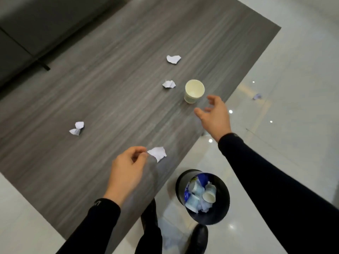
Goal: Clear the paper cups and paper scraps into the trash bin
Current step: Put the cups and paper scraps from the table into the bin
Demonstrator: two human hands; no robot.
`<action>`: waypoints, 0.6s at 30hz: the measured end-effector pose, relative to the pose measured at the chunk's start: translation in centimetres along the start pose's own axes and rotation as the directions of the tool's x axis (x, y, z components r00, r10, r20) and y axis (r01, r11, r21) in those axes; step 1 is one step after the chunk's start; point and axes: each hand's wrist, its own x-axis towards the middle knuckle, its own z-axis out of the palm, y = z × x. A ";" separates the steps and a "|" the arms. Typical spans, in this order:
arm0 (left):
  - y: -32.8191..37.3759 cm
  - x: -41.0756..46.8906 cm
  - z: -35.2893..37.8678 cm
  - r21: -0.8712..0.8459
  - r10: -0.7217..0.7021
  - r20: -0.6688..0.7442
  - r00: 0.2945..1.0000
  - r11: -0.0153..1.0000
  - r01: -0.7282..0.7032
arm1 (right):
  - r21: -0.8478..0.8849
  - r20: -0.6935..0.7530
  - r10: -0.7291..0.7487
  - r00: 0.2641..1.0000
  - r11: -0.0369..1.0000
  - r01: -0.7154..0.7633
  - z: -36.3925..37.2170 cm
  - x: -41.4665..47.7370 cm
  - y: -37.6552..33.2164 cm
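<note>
A pale paper cup (pixel 194 91) stands upright on the grey wood-grain table (pixel 102 74). My right hand (pixel 214 115) hovers just to its right with fingers spread, holding nothing. My left hand (pixel 128 169) pinches the corner of a white paper scrap (pixel 157 153) near the table's front edge. Other crumpled scraps lie at the left (pixel 77 128), by the cup (pixel 169 84) and farther back (pixel 173 59). A black trash bin (pixel 203 196) on the floor below the edge holds several cups and paper.
A dark sofa (pixel 27 33) runs along the table's far left side. One scrap (pixel 257 96) lies on the glossy white floor to the right. My dark shoes (pixel 198 239) stand beside the bin, with another scrap on the floor between them.
</note>
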 end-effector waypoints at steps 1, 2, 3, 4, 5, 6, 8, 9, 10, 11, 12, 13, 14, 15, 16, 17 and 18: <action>0.1 0.8 -0.4 -0.019 0.009 -0.009 1.000 1.000 -0.009 | -0.020 -0.011 -0.016 1.000 1.000 0.015 0.7 1.2 -0.9; 0.0 1.5 -0.9 -0.041 0.012 -0.018 1.000 0.999 -0.013 | -0.047 -0.023 -0.031 0.999 0.998 0.030 1.3 2.2 -1.6; -0.2 2.1 -1.3 -0.058 0.009 -0.024 1.000 0.998 -0.010 | -0.077 -0.032 -0.047 0.998 0.996 0.044 1.9 3.2 -2.0; -0.4 2.6 -1.7 -0.067 0.004 -0.026 1.000 0.998 -0.006 | -0.115 -0.040 -0.067 0.997 0.991 0.062 2.3 4.1 -2.2; -0.7 3.1 -1.9 -0.070 0.000 -0.028 1.000 0.998 -0.002 | -0.165 -0.044 -0.089 0.995 0.983 0.080 2.7 4.9 -2.2; -1.0 3.6 -2.1 -0.070 -0.005 -0.030 1.000 0.998 0.003 | -0.222 -0.036 -0.101 0.994 0.971 0.091 3.1 5.7 -2.0; -1.5 4.4 -2.5 -0.065 -0.016 -0.031 0.999 0.998 0.013 | -0.340 0.020 -0.071 0.997 0.938 0.074 4.0 6.8 -1.5; -1.7 4.7 -2.7 -0.063 -0.017 -0.031 0.999 0.998 0.015 | -0.399 0.058 -0.049 0.997 0.914 0.068 4.3 7.2 -1.2; -1.8 5.0 -2.9 -0.063 -0.017 -0.031 0.999 0.998 0.015 | -0.455 0.097 -0.037 0.995 0.887 0.077 4.6 7.5 -0.8; -1.9 5.1 -3.0 -0.066 -0.020 -0.029 0.999 0.998 0.018 | -0.504 0.128 -0.036 0.991 0.858 0.096 4.9 7.6 -0.5; -2.0 5.1 -3.2 -0.067 -0.026 -0.028 0.999 0.997 0.024 | -0.545 0.140 -0.048 0.989 0.830 0.117 5.1 7.7 -0.3; -2.1 5.0 -3.3 -0.063 -0.029 -0.025 0.999 0.998 0.027 | -0.570 0.128 -0.064 0.990 0.812 0.126 5.2 7.7 0.0; -2.2 4.9 -3.4 -0.056 -0.029 -0.021 0.999 0.998 0.028 | -0.575 0.092 -0.072 0.993 0.811 0.112 5.3 7.8 0.2; -2.2 4.8 -3.4 -0.050 -0.030 -0.018 0.999 0.998 0.029 | -0.563 0.048 -0.065 0.997 0.822 0.081 5.2 7.7 0.4; -2.2 4.7 -3.4 -0.047 -0.033 -0.018 0.999 0.998 0.032 | -0.539 0.012 -0.052 0.999 0.841 0.050 5.0 7.6 0.4; -2.1 4.7 -3.4 -0.048 -0.036 -0.022 0.999 0.998 0.035 | -0.513 -0.006 -0.053 0.999 0.858 0.042 4.9 7.3 0.3; -2.1 4.6 -3.3 -0.049 -0.039 -0.028 0.999 0.998 0.037 | -0.487 -0.005 -0.071 0.997 0.871 0.060 4.7 6.9 0.1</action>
